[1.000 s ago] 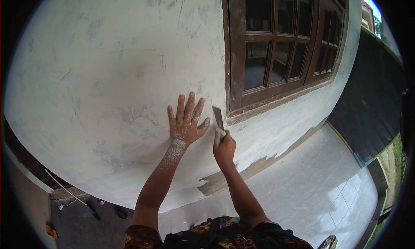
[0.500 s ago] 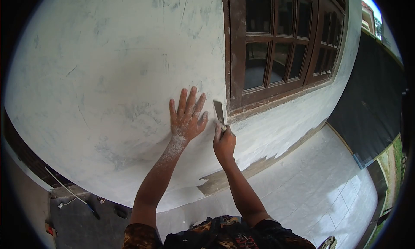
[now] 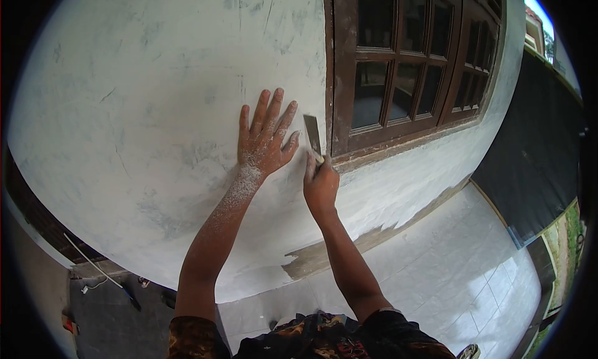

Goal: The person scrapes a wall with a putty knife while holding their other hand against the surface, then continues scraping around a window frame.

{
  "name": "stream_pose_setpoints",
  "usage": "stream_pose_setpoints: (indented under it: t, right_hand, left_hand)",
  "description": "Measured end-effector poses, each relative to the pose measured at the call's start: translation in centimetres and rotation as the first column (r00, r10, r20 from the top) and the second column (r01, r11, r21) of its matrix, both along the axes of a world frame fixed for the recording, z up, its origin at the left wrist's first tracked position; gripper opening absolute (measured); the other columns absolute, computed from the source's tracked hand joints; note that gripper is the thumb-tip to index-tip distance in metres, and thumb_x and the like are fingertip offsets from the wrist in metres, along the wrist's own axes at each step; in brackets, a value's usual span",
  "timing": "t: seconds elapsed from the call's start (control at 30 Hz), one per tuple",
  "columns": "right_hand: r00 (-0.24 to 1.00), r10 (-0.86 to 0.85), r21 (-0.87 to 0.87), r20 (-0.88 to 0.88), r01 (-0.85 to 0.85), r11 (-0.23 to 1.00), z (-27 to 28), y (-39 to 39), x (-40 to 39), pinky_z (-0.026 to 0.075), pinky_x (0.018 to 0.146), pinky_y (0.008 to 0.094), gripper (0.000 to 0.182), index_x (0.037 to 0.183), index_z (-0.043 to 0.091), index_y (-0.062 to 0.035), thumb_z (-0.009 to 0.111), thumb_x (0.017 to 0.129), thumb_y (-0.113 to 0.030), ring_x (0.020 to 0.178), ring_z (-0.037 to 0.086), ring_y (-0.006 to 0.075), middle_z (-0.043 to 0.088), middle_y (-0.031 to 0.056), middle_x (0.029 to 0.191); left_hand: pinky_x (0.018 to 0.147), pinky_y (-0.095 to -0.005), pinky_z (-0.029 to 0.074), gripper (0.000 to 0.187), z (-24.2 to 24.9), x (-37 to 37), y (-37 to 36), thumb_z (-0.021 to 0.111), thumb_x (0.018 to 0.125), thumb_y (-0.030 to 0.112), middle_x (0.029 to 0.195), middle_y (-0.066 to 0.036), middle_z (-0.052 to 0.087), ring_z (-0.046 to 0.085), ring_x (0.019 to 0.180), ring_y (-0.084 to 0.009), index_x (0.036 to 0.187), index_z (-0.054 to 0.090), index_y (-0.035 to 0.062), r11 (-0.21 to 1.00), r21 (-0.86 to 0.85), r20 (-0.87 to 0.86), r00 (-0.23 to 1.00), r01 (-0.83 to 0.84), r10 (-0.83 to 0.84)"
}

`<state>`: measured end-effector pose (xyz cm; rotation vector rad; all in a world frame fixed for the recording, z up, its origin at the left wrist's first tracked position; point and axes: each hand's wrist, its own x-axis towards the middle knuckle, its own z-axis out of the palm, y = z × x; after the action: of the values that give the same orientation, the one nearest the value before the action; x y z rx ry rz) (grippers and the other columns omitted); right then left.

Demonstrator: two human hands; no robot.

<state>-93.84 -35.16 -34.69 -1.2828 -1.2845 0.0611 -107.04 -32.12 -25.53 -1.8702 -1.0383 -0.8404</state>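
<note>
Head view: one scraper (image 3: 313,132), at the white wall (image 3: 156,122), just left of the brown window frame (image 3: 342,103); long axis near to far, blade end far, leaning slightly left. Right hand (image 3: 321,186), closed around its handle. Left hand (image 3: 261,144), dusty, fingers spread against the wall, left of the blade.

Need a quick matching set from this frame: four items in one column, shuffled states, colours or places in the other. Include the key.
Column 1
1. left hand
2. window frame
3. right hand
4. black sheet

Column 2
A. closed around the handle of a scraper
B. at the right side of the view, beyond the window
C. fingers spread against the pale wall
D. brown, around dark panes

Pairs: 1-C, 2-D, 3-A, 4-B
</note>
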Motion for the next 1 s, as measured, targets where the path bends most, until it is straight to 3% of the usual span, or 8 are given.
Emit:
stream_pose_setpoints:
  t: [0.13,0.23,0.4,0.5,0.63,0.83,0.87,1.0]
  right_hand:
    - [0.999,-0.004,0.023,0.041,0.003,1.000,-0.7,-0.2,0.1,0.048,0.056,0.0475,0.032,0.089,0.057,0.0055,0.055,0.095,-0.026,0.060,0.062,0.0425,0.060,0.0238,0.062]
    - [0.997,0.056,-0.046,-0.049,-0.058,0.997,-1.6,-1.2,0.0,0.048,0.057,0.0501,0.032,0.089,0.056,0.0058,0.053,0.095,-0.026,0.062,0.061,0.0457,0.060,0.0264,0.064]
    - [1.000,0.011,0.020,0.021,-0.012,1.000,2.2,0.2,0.2,0.048,0.057,0.0490,0.035,0.088,0.056,0.0053,0.054,0.095,-0.028,0.061,0.062,0.0444,0.060,0.0258,0.063]
    - [0.998,-0.033,0.004,0.048,0.033,0.999,1.1,0.2,0.1,0.048,0.056,0.0493,0.035,0.086,0.056,0.0050,0.053,0.095,-0.029,0.061,0.062,0.0445,0.060,0.0256,0.062]
    - [0.999,0.010,-0.024,-0.034,-0.010,1.000,-0.1,-1.2,0.1,0.048,0.057,0.0506,0.036,0.084,0.057,0.0044,0.053,0.095,-0.029,0.062,0.061,0.0459,0.059,0.0265,0.062]
    - [0.998,-0.042,0.101,0.038,0.038,0.994,4.5,0.2,-0.1,0.048,0.057,0.0520,0.037,0.083,0.057,0.0054,0.053,0.095,-0.030,0.063,0.061,0.0472,0.059,0.0281,0.063]
    - [0.998,-0.045,0.002,0.036,0.045,0.999,4.3,-0.3,0.0,0.047,0.058,0.0524,0.038,0.084,0.057,0.0056,0.053,0.095,-0.030,0.065,0.061,0.0474,0.059,0.0287,0.064]
    - [0.996,-0.081,0.033,0.031,0.080,0.996,1.9,-1.1,-0.1,0.047,0.057,0.0520,0.038,0.083,0.058,0.0058,0.053,0.095,-0.030,0.064,0.061,0.0477,0.059,0.0287,0.064]
  left_hand:
    - [0.115,-0.0550,0.011,0.066,1.6,-0.2,0.2,0.062,0.084,0.040,0.156,-0.009,0.023,0.016,0.145,-0.0279,0.144,0.040,0.0227,1.000,0.029,-0.013,1.000,0.006,-0.006]
    - [0.115,-0.0527,0.012,0.068,2.6,-0.4,0.2,0.062,0.084,0.041,0.156,-0.009,0.022,0.015,0.145,-0.0280,0.145,0.038,0.0224,1.000,0.029,-0.037,0.999,-0.010,0.011]
    - [0.116,-0.0521,0.011,0.068,2.6,-0.2,0.1,0.061,0.085,0.040,0.156,-0.009,0.020,0.015,0.145,-0.0269,0.146,0.035,0.0229,1.000,0.021,-0.022,1.000,-0.013,0.013]
    - [0.116,-0.0519,0.011,0.068,2.5,-0.2,0.0,0.060,0.085,0.040,0.156,-0.008,0.020,0.015,0.145,-0.0261,0.146,0.035,0.0232,1.000,0.021,-0.022,1.000,-0.019,0.019]
    - [0.116,-0.0519,0.011,0.067,2.2,-0.2,0.0,0.060,0.086,0.040,0.156,-0.008,0.020,0.015,0.145,-0.0255,0.146,0.035,0.0233,0.999,0.040,-0.037,0.999,-0.024,0.025]
    - [0.117,-0.0511,0.010,0.067,2.1,-0.4,0.2,0.057,0.087,0.041,0.157,-0.006,0.018,0.013,0.146,-0.0245,0.147,0.034,0.0236,0.999,0.034,-0.018,1.000,-0.016,0.017]
    - [0.117,-0.0508,0.008,0.066,2.2,-0.5,0.3,0.056,0.087,0.042,0.157,-0.006,0.018,0.013,0.146,-0.0241,0.147,0.034,0.0235,0.999,0.034,-0.032,0.999,-0.033,0.035]
    - [0.118,-0.0498,0.005,0.066,2.4,-0.2,-0.2,0.054,0.087,0.043,0.158,-0.005,0.016,0.010,0.146,-0.0231,0.147,0.033,0.0234,0.994,0.033,-0.073,0.992,-0.100,0.102]
